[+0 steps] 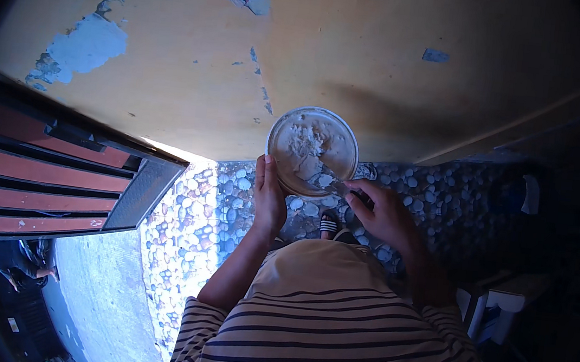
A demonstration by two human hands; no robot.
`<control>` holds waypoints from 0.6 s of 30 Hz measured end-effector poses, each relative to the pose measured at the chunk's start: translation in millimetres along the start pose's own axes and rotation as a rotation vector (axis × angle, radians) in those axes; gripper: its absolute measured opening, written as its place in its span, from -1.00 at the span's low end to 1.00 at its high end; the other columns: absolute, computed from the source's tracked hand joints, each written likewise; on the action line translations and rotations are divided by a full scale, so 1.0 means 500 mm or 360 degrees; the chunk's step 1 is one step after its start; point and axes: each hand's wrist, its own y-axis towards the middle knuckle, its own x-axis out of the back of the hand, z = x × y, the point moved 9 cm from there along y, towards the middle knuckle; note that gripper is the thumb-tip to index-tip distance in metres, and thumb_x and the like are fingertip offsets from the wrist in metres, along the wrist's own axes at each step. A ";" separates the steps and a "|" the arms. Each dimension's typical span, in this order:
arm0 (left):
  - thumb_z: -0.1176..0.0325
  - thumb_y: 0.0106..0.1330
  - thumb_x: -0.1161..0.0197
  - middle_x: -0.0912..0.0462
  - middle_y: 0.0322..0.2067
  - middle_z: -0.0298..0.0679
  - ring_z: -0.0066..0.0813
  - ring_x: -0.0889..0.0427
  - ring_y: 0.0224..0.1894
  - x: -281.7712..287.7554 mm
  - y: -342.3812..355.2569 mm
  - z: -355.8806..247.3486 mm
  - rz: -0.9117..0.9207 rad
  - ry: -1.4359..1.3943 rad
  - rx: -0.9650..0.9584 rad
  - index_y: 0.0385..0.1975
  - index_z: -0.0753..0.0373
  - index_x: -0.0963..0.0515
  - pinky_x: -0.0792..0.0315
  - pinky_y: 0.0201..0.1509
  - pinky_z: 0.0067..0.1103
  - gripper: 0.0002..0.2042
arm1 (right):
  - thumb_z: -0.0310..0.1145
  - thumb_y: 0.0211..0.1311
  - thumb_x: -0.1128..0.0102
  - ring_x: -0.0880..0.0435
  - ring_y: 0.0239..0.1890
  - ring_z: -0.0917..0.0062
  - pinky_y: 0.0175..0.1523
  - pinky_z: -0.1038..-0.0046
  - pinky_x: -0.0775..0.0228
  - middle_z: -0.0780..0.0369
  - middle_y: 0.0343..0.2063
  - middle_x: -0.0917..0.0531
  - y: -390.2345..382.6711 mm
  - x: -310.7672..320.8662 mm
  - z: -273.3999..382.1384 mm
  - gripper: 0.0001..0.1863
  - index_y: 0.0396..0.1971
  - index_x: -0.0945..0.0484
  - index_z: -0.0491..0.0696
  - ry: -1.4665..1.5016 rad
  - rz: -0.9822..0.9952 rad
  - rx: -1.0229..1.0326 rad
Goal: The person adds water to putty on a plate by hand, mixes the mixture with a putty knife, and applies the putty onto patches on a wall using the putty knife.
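Right hand (pixel 380 212) is wrapped around the handle of a scraper (pixel 331 182), blade end down in the pale paste (pixel 308 139). Left hand (pixel 271 197) has hold of the left side of the round tub (pixel 283 117) with that paste inside, so the tub's up in front of the striped shirt (pixel 330 334). Beyond it there's a yellowish wall (pixel 360 47) with bare patches, pebble-patterned floor (pixel 239 190) below, and reddish slats (pixel 57 178) off left.

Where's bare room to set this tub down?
Sunlit pebble-patterned floor shows bare between the red-slatted gate and the left forearm. Crowded: around the sandals, and by the white-edged object at right. The tub hides floor behind it; far right is too dark.
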 end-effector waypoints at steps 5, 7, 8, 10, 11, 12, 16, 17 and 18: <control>-0.09 0.56 0.16 -0.51 -0.09 -0.18 -0.46 -0.56 -0.11 -0.006 -0.001 -0.002 0.0043 -0.0028 0.0010 0.10 0.21 -0.31 -0.55 -0.06 -0.50 -0.54 | -0.26 0.37 -0.17 -0.77 -0.27 0.25 -0.16 0.33 -0.55 0.04 -0.29 -0.73 0.006 0.000 0.012 -0.68 0.03 -0.56 -0.10 -0.0059 -0.0056 0.0007; -0.06 0.56 0.17 -0.48 -0.02 -0.11 -0.37 -0.57 -0.02 -0.008 0.002 -0.006 0.0081 0.0011 -0.0010 0.13 0.26 -0.29 -0.57 0.00 -0.44 -0.52 | -0.26 0.37 -0.17 -0.77 -0.26 0.25 -0.16 0.33 -0.55 0.05 -0.29 -0.73 0.009 0.002 0.016 -0.67 0.04 -0.56 -0.10 -0.0051 -0.0061 0.0014; -0.04 0.56 0.18 -0.45 0.06 -0.04 -0.28 -0.58 0.07 -0.007 0.003 -0.003 0.0089 0.0061 0.0023 0.17 0.31 -0.27 -0.58 0.07 -0.39 -0.50 | -0.26 0.37 -0.17 -0.77 -0.25 0.24 -0.15 0.33 -0.56 0.04 -0.27 -0.73 0.012 0.003 0.018 -0.67 0.04 -0.56 -0.10 -0.0048 -0.0071 0.0021; -0.03 0.56 0.17 -0.46 0.06 -0.05 -0.29 -0.58 0.08 -0.008 0.004 -0.006 0.0102 0.0038 -0.0019 0.17 0.30 -0.27 -0.58 0.08 -0.39 -0.51 | -0.27 0.37 -0.17 -0.77 -0.25 0.24 -0.15 0.32 -0.56 0.03 -0.25 -0.73 0.018 0.001 0.020 -0.67 0.05 -0.55 -0.10 -0.0042 -0.0083 0.0026; -0.02 0.56 0.17 -0.47 0.05 -0.06 -0.30 -0.58 0.08 -0.009 0.004 -0.007 0.0110 0.0002 -0.0031 0.17 0.28 -0.28 -0.57 0.09 -0.39 -0.52 | -0.28 0.37 -0.17 -0.76 -0.23 0.23 -0.13 0.32 -0.56 0.03 -0.23 -0.73 0.019 0.005 0.025 -0.66 0.05 -0.55 -0.11 -0.0019 -0.0128 0.0064; -0.02 0.56 0.17 -0.47 0.05 -0.06 -0.30 -0.58 0.08 -0.007 0.005 -0.003 0.0094 0.0016 -0.0012 0.17 0.28 -0.28 -0.57 0.09 -0.39 -0.52 | -0.29 0.37 -0.17 -0.76 -0.22 0.23 -0.12 0.32 -0.56 0.02 -0.20 -0.72 0.022 0.009 0.029 -0.66 0.06 -0.55 -0.11 -0.0009 -0.0166 0.0103; -0.01 0.57 0.16 -0.50 -0.02 -0.12 -0.37 -0.59 -0.01 -0.016 0.008 0.001 0.0131 0.0078 0.0010 0.12 0.24 -0.32 -0.58 0.03 -0.44 -0.57 | -0.30 0.36 -0.18 -0.75 -0.18 0.21 -0.08 0.32 -0.55 0.01 -0.16 -0.71 0.022 0.033 0.032 -0.66 0.05 -0.55 -0.12 0.0053 -0.0251 0.0120; 0.00 0.57 0.17 -0.51 -0.05 -0.15 -0.40 -0.59 -0.04 -0.013 0.009 0.005 0.0086 0.0103 0.0044 0.11 0.23 -0.33 -0.58 0.00 -0.45 -0.58 | -0.30 0.36 -0.19 -0.75 -0.16 0.20 -0.06 0.32 -0.55 0.02 -0.16 -0.71 0.021 0.038 0.026 -0.66 0.05 -0.55 -0.12 -0.0001 -0.0226 0.0055; 0.00 0.57 0.17 -0.51 -0.05 -0.15 -0.40 -0.59 -0.04 -0.018 0.009 -0.003 0.0116 0.0090 -0.0018 0.11 0.23 -0.33 -0.58 0.00 -0.45 -0.58 | -0.30 0.35 -0.19 -0.74 -0.15 0.19 -0.05 0.33 -0.54 0.03 -0.15 -0.71 0.018 0.043 0.020 -0.66 0.05 -0.55 -0.12 -0.0058 -0.0203 -0.0008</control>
